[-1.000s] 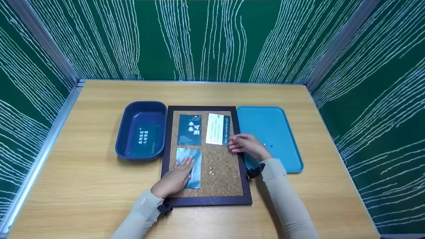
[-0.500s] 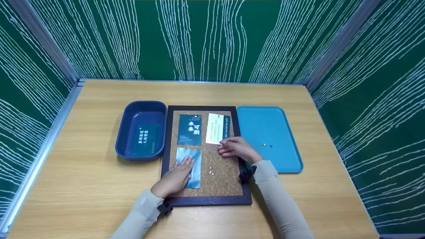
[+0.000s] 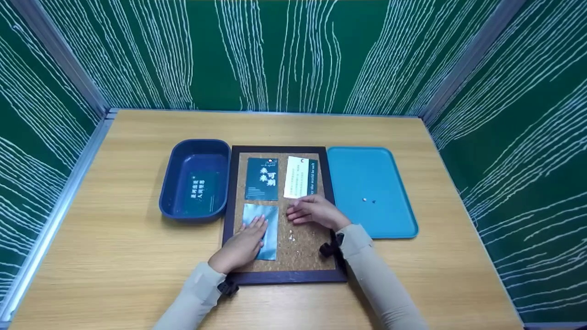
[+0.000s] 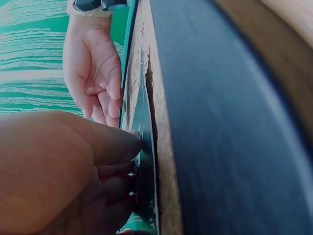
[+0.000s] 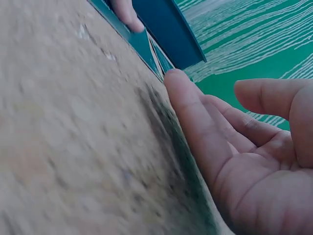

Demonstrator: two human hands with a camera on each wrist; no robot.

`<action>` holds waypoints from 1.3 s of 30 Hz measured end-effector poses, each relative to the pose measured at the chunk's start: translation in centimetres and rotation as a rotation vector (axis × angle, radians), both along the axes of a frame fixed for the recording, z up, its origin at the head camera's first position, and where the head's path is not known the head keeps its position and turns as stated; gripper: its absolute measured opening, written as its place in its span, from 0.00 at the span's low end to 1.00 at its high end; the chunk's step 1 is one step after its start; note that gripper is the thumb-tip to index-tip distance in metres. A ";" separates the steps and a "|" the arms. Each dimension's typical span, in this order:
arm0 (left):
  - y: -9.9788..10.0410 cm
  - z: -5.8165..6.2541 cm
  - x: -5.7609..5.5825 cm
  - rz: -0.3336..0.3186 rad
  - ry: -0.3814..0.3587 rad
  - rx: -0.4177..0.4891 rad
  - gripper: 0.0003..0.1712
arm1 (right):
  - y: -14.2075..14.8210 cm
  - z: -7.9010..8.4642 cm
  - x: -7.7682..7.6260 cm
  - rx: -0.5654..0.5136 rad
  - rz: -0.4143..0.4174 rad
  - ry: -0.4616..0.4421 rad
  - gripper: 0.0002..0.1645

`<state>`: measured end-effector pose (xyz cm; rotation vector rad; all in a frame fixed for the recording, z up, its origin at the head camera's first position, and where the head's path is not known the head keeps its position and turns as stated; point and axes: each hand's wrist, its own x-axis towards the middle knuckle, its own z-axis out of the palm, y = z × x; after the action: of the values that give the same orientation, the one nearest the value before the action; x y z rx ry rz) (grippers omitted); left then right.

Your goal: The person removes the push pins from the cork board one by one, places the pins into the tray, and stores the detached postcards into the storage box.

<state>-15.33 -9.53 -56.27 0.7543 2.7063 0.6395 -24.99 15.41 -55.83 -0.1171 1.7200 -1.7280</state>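
My left hand [image 3: 242,245] presses with extended fingers on a shiny teal card [image 3: 271,240], which lies on the lower left of a framed cork board [image 3: 309,261]. In the left wrist view that card [image 4: 146,171] is bowed slightly off the cork along one edge. My right hand [image 3: 320,211] hovers low over the board, right of this card. Its thumb and forefinger stand apart in the right wrist view, and nothing shows between them. Above are a dark green card [image 3: 262,183] and a white-and-green card [image 3: 297,181], each with a small pin-like spot near its top.
A deep blue basin [image 3: 167,197] with another green card [image 3: 204,192] in it stands against the board's left side. On the right, a flat turquoise tray [image 3: 367,172] carries a small pale bit [image 3: 364,200] and a small dark bit [image 3: 373,201]. Tiny white marks [image 3: 292,237] dot the cork.
My right hand has moved left and slightly nearer, from the tray's edge onto the board toward the teal card. The left hand has stayed in place.
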 end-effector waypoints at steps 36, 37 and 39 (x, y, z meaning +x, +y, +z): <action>0.1 0.3 -0.1 0.022 -0.031 -0.001 0.32 | -1.3 -0.8 2.3 -0.263 -0.070 -0.250 0.27; 0.2 0.3 -0.1 0.023 -0.034 -0.002 0.32 | -1.2 -0.7 2.3 -0.268 -0.074 -0.256 0.27; 0.2 0.3 0.0 0.025 -0.042 -0.007 0.32 | -1.2 -0.7 2.4 -0.278 -0.080 -0.265 0.27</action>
<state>-15.36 -9.37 -55.97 0.6990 2.6824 0.6438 -22.60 14.19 -56.56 0.0561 1.3055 -1.9389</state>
